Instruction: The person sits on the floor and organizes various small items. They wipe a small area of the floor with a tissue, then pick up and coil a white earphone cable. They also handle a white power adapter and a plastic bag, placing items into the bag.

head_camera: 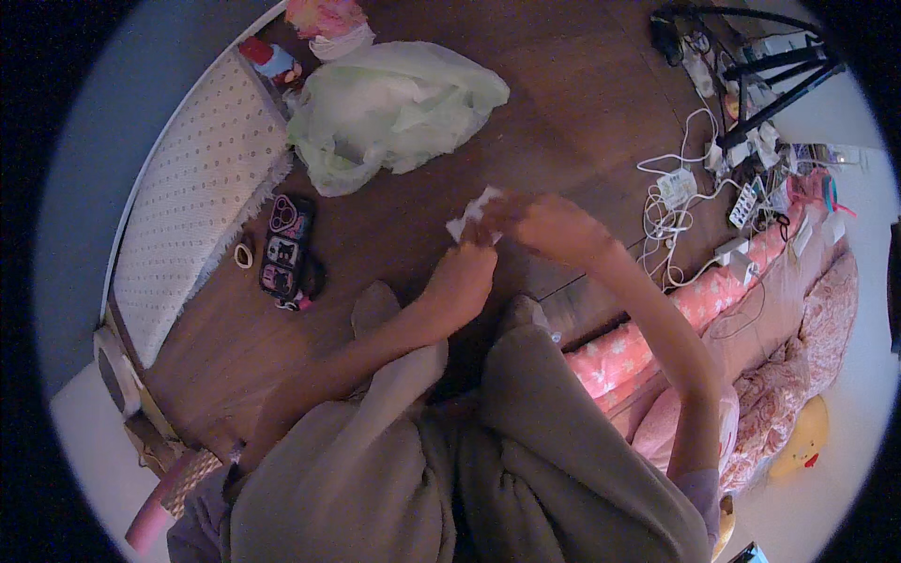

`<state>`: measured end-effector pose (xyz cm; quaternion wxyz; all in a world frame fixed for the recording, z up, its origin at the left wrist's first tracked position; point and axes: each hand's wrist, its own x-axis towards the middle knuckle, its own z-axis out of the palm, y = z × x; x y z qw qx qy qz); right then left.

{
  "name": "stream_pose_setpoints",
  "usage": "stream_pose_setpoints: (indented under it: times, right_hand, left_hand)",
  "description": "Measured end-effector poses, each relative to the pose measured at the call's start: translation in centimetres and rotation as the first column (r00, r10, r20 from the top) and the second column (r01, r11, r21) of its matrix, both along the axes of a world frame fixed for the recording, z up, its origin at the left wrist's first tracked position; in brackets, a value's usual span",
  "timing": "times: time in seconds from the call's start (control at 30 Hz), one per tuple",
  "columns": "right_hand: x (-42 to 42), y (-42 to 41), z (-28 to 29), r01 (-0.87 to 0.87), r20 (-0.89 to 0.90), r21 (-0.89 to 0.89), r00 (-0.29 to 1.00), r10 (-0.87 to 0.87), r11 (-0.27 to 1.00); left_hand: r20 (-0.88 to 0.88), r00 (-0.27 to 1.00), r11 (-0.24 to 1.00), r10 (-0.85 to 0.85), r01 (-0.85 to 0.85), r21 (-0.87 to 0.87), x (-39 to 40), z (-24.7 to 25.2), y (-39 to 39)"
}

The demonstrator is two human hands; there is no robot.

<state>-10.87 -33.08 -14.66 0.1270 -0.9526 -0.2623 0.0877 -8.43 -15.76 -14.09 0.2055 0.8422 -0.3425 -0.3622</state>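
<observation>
A small white piece, perhaps tissue or paper (473,214), is held between both hands above the dark wood floor. My left hand (466,278) grips its lower edge with bent fingers. At its right side, my right hand (545,224) pinches it; the fingertips are blurred and partly hidden behind one another. Beyond the hands lies a pale green plastic bag (401,105). To the left, a phone in a dark decorated case (287,246) rests on the floor beside a cream hair tie (243,255). My knees, in grey-brown trousers, are below the hands.
A dotted cream mat (211,155) with a fringed edge lies at left. White cables (665,225), a power strip (743,204) and black tripod-like legs (774,67) are at right. A pink flowered mattress edge (612,355) runs beside my right leg, with a patterned quilt (781,408) beyond.
</observation>
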Motion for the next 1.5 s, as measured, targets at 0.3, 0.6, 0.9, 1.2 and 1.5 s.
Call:
stream_pose_setpoints:
  times: [0.3, 0.6, 0.9, 1.2, 1.5]
  right_hand:
    - [-8.4, 0.3, -0.5, 0.29, 0.117, -0.037, 0.952, -0.284, 0.956]
    - [-9.9, 2.2, -1.9, 0.671, 0.023, 0.243, 0.718, -0.696, 0.7]
    - [-9.6, 5.3, -4.7, 0.721, 0.024, 0.251, 0.663, -0.748, 0.646]
    - [-6.0, 8.4, -4.8, 0.771, -0.147, 0.528, 0.497, -0.855, 0.357]
    - [-4.5, 1.0, -0.8, 0.686, -0.329, 0.727, 0.344, -0.879, -0.004]
  left_hand:
    - [0.678, 0.599, 0.816, -0.426, 0.578, 0.002, -0.7, -2.5, -1.2]
    - [0.51, 0.847, 0.949, -0.149, 0.268, -0.167, -2.4, -3.3, -1.6]
    - [0.655, 0.754, 0.951, -0.05, 0.236, -0.198, -3.2, -6.7, -1.9]
    - [0.096, 0.959, 0.761, 0.268, -0.149, -0.632, -2.5, -7.6, 0.6]
    - [-0.445, 0.785, 0.583, 0.432, -0.619, -0.526, 7.1, 2.4, 2.6]
